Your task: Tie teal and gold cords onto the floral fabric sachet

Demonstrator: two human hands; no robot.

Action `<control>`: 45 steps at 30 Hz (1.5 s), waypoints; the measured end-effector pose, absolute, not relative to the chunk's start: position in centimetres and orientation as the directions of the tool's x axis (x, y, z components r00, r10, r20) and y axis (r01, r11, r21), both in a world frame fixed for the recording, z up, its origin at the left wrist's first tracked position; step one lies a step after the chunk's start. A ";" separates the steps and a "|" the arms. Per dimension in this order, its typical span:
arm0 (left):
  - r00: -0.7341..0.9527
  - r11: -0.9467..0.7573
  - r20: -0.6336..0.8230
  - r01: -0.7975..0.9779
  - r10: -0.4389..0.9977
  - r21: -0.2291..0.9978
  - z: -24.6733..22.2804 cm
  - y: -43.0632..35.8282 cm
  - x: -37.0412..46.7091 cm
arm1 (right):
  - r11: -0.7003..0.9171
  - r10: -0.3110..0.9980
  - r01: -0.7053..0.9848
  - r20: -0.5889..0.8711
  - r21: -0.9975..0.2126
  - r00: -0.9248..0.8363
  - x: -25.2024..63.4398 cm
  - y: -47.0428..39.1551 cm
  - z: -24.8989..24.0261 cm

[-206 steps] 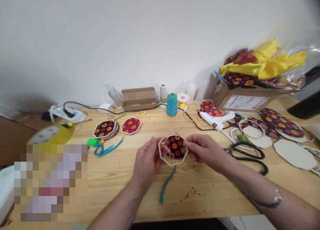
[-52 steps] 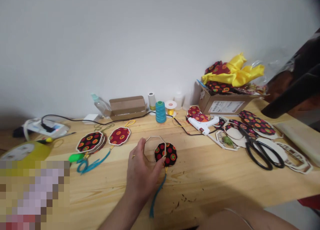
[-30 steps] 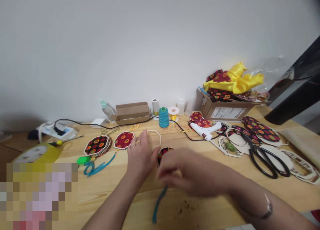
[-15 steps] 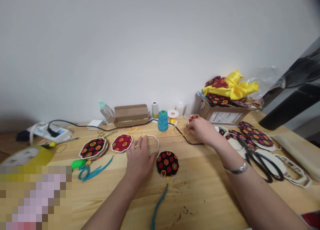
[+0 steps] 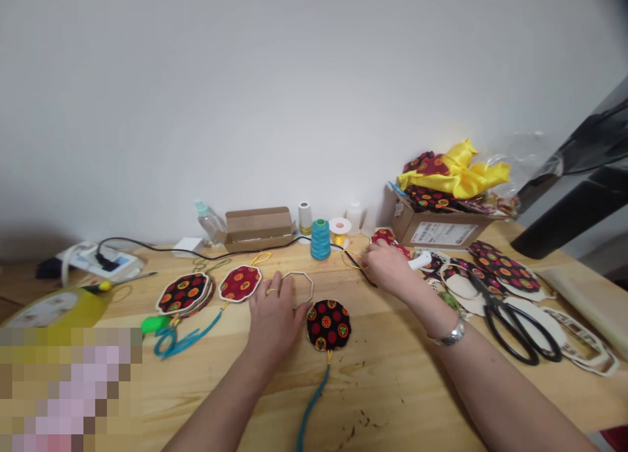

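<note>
My left hand (image 5: pixel 275 311) lies flat on the table with fingers extended, over the left edge of a thin pale polygonal frame (image 5: pixel 312 287). By its thumb rests a round black patterned fabric piece (image 5: pixel 328 324) with a yellow cord and a blue tassel (image 5: pixel 314 399). Left of the fingers is a red patterned piece (image 5: pixel 240 283) with a scalloped pale rim. My right hand (image 5: pixel 387 265) is closed around a white corded tool, apparently a glue gun (image 5: pixel 420 260); the fingers hide much of it. Red patterned fabric (image 5: pixel 383 235) lies just behind that hand.
Black scissors (image 5: pixel 515 324) lie among pale frames and fabric pieces at right. A carton (image 5: pixel 441 229) heaped with cloth stands behind. Blue thread (image 5: pixel 320 239), a small open box (image 5: pixel 258 236) and a black cord (image 5: pixel 161 248) line the wall. Stacked ornaments (image 5: pixel 184 294) sit left.
My right hand has drawn slightly nearer and turned; the white tool now shows beside it, and more red fabric is uncovered behind. My left hand has stayed in place.
</note>
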State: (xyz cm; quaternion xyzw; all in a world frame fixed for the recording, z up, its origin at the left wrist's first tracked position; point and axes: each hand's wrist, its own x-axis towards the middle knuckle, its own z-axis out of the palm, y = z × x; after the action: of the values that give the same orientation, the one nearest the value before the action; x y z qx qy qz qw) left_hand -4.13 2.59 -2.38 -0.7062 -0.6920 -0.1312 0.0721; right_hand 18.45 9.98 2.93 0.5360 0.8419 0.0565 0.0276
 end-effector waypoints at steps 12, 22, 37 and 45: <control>0.050 -0.130 0.451 0.981 0.891 0.147 -2.5 2.3 -3.9 | 0.604 0.773 0.765 0.397 -0.224 -0.495 16.4 11.6 6.1; 0.060 -0.156 0.492 0.975 0.869 0.156 -2.5 2.2 -4.0 | 0.707 0.706 0.704 0.127 -0.069 -0.697 12.9 15.5 8.5; 0.064 -0.157 0.459 0.973 0.886 0.168 -2.2 2.1 -3.8 | 0.592 0.796 0.806 0.180 -0.032 -0.578 10.4 15.6 8.0; 0.069 -0.160 0.458 0.974 0.886 0.163 -2.5 2.2 -4.0 | 0.513 0.849 0.853 0.200 -0.093 -0.489 11.5 14.7 8.4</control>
State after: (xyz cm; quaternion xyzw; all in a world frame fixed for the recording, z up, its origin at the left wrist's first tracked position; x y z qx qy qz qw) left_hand -3.96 2.21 -2.46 -0.7250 -0.6414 -0.2329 0.0936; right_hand 11.51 14.70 8.43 0.4932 0.8628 0.0095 -0.1104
